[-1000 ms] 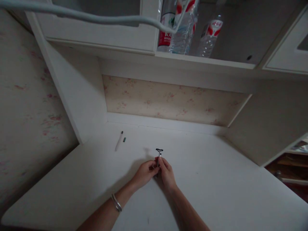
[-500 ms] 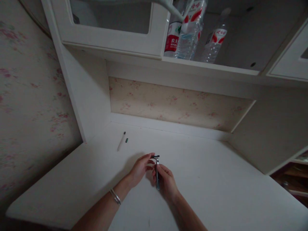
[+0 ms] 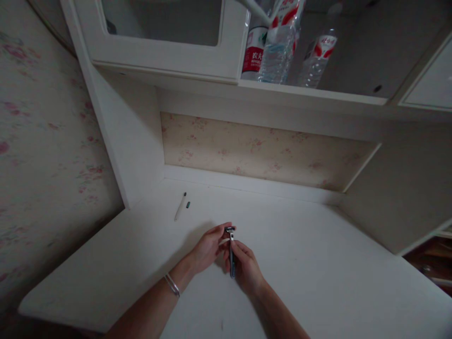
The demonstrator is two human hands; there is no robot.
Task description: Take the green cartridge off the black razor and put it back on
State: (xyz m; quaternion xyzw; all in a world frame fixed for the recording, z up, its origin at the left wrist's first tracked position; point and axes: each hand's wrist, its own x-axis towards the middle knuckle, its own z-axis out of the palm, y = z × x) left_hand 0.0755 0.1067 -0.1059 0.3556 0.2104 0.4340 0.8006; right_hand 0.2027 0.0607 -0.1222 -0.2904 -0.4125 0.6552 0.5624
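A dark razor (image 3: pixel 231 254) stands roughly upright over the white desk (image 3: pixel 318 273), its head at the top. My right hand (image 3: pixel 246 267) is wrapped round the razor's handle. My left hand (image 3: pixel 207 247), with a bracelet on its wrist, pinches the razor's head between thumb and fingertips. Both hands meet near the middle of the desk.
A white pen-like stick (image 3: pixel 180 207) and a small dark cap (image 3: pixel 188 205) lie at the back left of the desk. Above, a shelf (image 3: pixel 310 92) holds plastic bottles (image 3: pixel 282 42) beside a glass-door cabinet (image 3: pixel 158 33). Floral wallpaper covers the left wall.
My left hand has moved from the handle up to the razor's head. The razor has turned in my grip, its handle now pointing down toward me. The camera has tilted a little.
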